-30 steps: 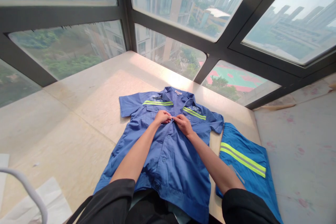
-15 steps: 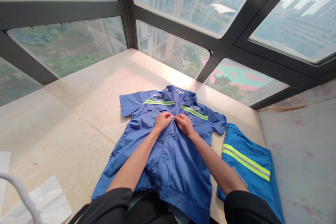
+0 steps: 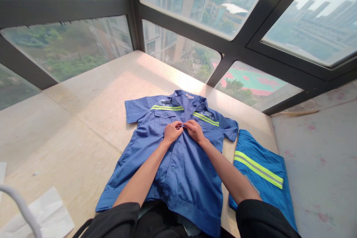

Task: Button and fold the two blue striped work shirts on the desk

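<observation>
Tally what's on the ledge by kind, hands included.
Garments: 2 - shirt, folded piece with hi-vis stripe
Paper sheets: 1
Hands: 2 - left, right, both pinching the shirt placket
Total: 5

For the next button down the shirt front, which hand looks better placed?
Neither clearly. Left hand and right hand both pinch the placket of the blue shirt at chest height, meeting at the middle. The next button lies just below, about equally near both; it likely needs both.
</observation>
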`<state>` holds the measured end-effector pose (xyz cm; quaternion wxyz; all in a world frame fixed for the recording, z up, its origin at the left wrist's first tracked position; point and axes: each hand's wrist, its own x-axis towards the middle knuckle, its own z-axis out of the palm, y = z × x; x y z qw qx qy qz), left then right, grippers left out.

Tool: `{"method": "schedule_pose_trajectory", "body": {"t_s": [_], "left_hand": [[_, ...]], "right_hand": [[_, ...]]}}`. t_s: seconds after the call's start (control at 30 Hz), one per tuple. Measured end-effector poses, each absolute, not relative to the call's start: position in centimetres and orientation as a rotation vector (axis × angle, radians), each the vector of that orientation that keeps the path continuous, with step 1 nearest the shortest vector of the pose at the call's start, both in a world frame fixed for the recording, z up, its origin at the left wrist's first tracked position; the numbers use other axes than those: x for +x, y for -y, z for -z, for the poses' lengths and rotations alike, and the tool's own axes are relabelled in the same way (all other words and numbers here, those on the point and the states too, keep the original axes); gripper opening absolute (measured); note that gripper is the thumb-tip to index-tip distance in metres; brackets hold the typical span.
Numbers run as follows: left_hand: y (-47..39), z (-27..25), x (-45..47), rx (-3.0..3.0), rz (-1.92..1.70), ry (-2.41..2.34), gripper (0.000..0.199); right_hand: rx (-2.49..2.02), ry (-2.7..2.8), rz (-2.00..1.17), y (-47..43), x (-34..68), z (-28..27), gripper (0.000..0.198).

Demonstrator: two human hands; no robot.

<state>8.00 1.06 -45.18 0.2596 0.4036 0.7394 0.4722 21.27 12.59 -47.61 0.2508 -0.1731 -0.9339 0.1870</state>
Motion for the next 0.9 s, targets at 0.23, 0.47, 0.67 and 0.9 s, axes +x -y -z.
{"method": "schedule_pose_trajectory", "body": {"t_s": [0.23,0.47,0.67,0.9], "left_hand": [[-1.04,45.26,7.98,1.145,-1.241,-2.018,0.024],[-0.98,45.6,8.15,1.228,-1.209,-2.077,0.024],[-0.95,45.62,8.16,1.247,-1.179,-2.11,0.025],[-0.93,45.42,8.22,1.257,-1.149,-2.118,0.027]], "right_hand": [[-0.436,2.505,-0.608,-13.08,21.08,47.81,0.023],[-0.395,2.517,-0.598,-13.08,21.19,47.69,0.023],[-0.396,2.549,-0.571,-13.1,21.22,47.68,0.025],[-0.507,2.649,-0.461,-12.76,20.95,47.5,0.026]]}}
